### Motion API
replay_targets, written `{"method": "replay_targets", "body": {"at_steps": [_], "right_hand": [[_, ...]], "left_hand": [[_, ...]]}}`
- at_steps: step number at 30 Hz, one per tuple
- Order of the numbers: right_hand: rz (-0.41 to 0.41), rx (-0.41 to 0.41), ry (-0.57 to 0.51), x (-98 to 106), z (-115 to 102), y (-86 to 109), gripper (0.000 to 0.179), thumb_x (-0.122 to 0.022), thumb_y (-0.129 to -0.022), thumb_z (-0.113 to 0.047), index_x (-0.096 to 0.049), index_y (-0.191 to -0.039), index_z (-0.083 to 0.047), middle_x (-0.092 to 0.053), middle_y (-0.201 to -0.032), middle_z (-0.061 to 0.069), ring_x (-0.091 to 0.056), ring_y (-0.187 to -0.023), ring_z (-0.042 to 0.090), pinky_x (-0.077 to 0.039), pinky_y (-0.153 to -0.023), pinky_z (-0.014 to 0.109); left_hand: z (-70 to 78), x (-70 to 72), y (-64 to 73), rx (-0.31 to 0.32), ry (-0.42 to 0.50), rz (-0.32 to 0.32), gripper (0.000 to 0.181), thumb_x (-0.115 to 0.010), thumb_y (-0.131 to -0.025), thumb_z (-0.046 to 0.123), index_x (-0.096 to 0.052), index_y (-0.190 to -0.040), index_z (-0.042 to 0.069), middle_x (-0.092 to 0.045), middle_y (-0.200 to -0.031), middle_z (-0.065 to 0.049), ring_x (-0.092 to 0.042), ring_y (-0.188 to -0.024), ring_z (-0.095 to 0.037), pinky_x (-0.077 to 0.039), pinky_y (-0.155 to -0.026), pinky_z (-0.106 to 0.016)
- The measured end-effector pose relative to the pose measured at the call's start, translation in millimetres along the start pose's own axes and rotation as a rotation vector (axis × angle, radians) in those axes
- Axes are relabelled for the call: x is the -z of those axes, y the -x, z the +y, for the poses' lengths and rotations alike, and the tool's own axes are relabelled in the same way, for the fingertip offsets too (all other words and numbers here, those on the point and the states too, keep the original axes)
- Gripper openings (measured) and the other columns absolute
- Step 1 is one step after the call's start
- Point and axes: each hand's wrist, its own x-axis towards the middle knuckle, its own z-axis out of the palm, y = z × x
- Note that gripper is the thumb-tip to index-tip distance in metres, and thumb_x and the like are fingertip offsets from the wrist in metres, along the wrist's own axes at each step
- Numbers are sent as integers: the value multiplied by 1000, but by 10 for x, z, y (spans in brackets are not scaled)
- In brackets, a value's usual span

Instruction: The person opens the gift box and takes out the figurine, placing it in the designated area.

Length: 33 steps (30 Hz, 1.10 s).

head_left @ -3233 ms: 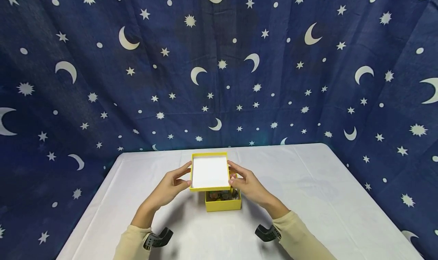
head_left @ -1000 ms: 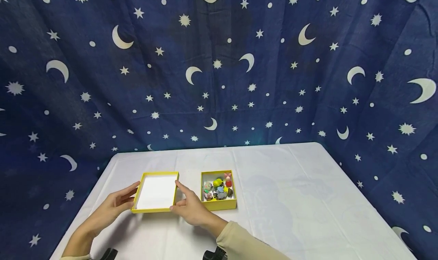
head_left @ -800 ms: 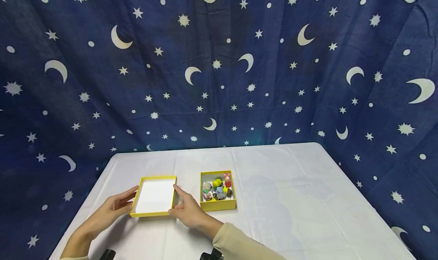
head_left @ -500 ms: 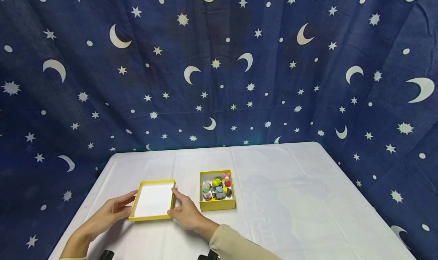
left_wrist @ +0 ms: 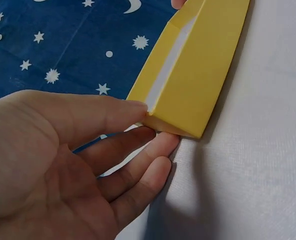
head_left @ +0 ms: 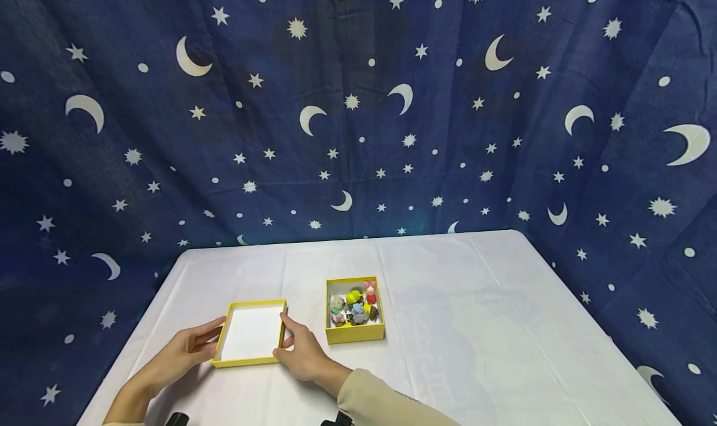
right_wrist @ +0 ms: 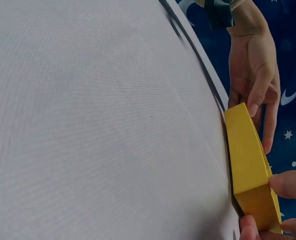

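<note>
A yellow box lid (head_left: 251, 334), white inside and hollow side up, lies low over the left part of the table. My left hand (head_left: 178, 353) pinches its left edge, the thumb at the rim and fingertips at the outer wall in the left wrist view. At the opposite edge my right hand (head_left: 305, 351) grips the lid between thumb and fingers. To the right stands the matching yellow box (head_left: 355, 334), uncovered. Several small toy figures fill it, among them a pink-and-red one (head_left: 370, 292), a yellow-green one (head_left: 353, 297) and a grey-blue one (head_left: 360, 314).
A white cloth covers the table (head_left: 476, 326), which stretches away to the right. Behind it hangs a dark blue curtain (head_left: 358, 127) printed with moons and stars. The box stands just beyond my right hand.
Both hands have carried the lid from over the box to the left, then lowered it toward the table. The box with its figures is now in full view and has stayed put.
</note>
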Motion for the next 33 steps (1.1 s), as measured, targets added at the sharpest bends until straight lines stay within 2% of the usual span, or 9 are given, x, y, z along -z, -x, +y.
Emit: {"method": "replay_targets", "body": {"at_steps": [7, 17, 24, 33], "right_hand": [[-5, -28, 2, -3, 4, 0, 74, -71, -83, -7, -38, -149, -14, -57, -82, -1, -42, -58, 7, -38, -55, 20], [-23, -46, -18, 24, -13, -5, 74, -72, -84, -8, -39, -149, -15, -56, -82, -1, -44, -63, 7, -38, -58, 20], [-31, -37, -33, 14, 15, -22, 74, -72, -83, -8, -38, -149, -14, -57, -81, -1, -45, -63, 6, -39, -58, 20], [-31, -52, -37, 20, 28, -21, 76, -72, -83, -10, -36, -150, -15, -57, -85, 0, -45, -63, 7, -39, -56, 20]], "left_hand": [[-9, -8, 15, 0, -3, 8, 73, -57, -96, 14, -16, -149, -13, -17, -151, -41, -49, -112, 20, -46, -89, -8], [-26, -33, -25, 72, -9, 41, 76, -61, -94, 16, -18, -150, -9, -26, -151, -37, -53, -107, 18, -47, -87, -10], [-39, -43, -13, 71, -19, 58, 76, -61, -93, 16, -19, -151, -8, -29, -150, -37, -54, -107, 16, -48, -87, -11], [-36, -41, -10, 57, -16, 45, 75, -59, -95, 20, -17, -151, -9, -25, -151, -37, -52, -109, 18, -46, -88, -9]]}}
